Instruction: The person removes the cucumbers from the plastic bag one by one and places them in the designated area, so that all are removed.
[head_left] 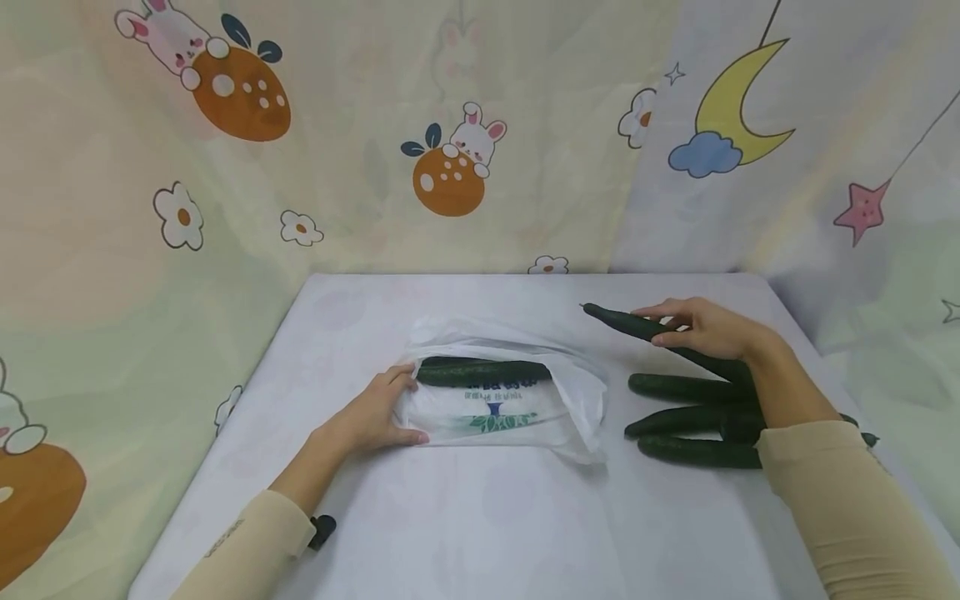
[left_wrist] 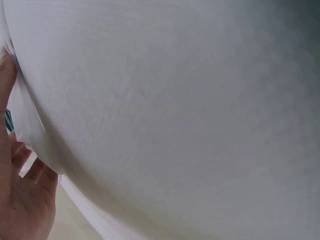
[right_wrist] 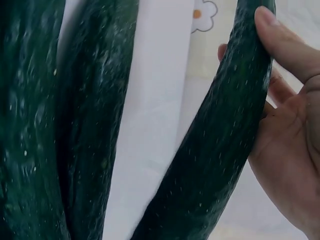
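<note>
A white plastic bag (head_left: 491,417) with green and blue print lies mid-table, a dark green cucumber (head_left: 480,372) showing at its opening. My left hand (head_left: 378,410) holds the bag's left end, thumb and fingers spread on either side of it. In the left wrist view, that hand (left_wrist: 30,195) is partly cut off at the edge beside the white plastic. On the right, my right hand (head_left: 701,325) pinches a long cucumber (head_left: 626,321) between thumb and fingers, its thin tip pointing up and left. The right wrist view shows this cucumber (right_wrist: 215,135) close up, slanting past the palm.
Several more cucumbers (head_left: 693,452) lie side by side under my right forearm, partly hidden by it. The white-covered table (head_left: 480,517) backs onto a patterned cloth (head_left: 360,125) with rabbits and flowers. A small black object (head_left: 322,531) shows at my left cuff.
</note>
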